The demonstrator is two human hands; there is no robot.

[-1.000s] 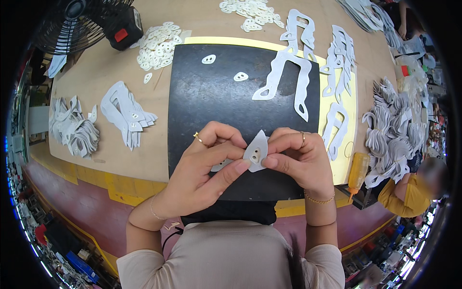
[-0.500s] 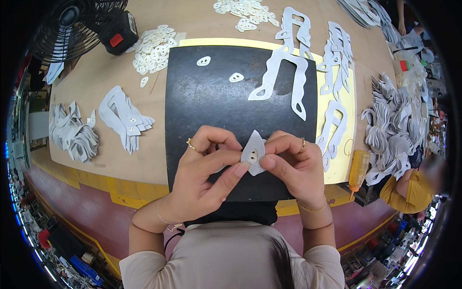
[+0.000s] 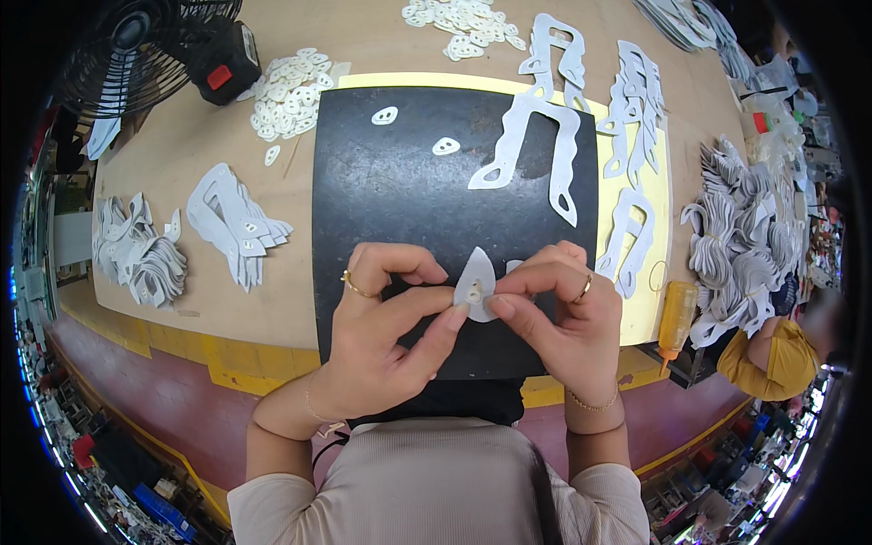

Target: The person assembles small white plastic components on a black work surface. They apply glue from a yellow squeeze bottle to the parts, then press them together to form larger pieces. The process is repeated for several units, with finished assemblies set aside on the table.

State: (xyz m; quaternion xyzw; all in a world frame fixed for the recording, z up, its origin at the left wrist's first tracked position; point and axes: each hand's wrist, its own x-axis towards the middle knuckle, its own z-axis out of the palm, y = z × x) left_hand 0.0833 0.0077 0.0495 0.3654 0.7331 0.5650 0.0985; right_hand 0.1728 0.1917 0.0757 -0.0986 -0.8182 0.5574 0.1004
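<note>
Over the near part of the black mat point(image 3: 400, 200), both hands pinch a light grey, leaf-shaped end of a cut-out piece point(image 3: 477, 266). A small cream patch with holes point(image 3: 475, 292) lies against its face. My left hand point(image 3: 391, 313) grips the left edge between thumb and forefinger. My right hand point(image 3: 568, 313) pinches the right edge, and a bit of grey material shows behind its fingers. Farther up the mat are a grey U-shaped piece point(image 3: 565, 150) and two loose cream patches, one at the left point(image 3: 384, 115) and one nearer the middle point(image 3: 445, 146).
Cream patches form a heap point(image 3: 291, 91) beyond the mat's left corner. Stacked grey pieces point(image 3: 232, 222) lie at left, bundled ones point(image 3: 740, 236) at right. A yellow glue bottle point(image 3: 677, 318) stands by the right edge. A black fan point(image 3: 136, 54) is far left.
My right hand has shifted slightly right and its fingers have lifted a little, still pinching the edge. The held end has turned slightly. My left hand has barely moved.
</note>
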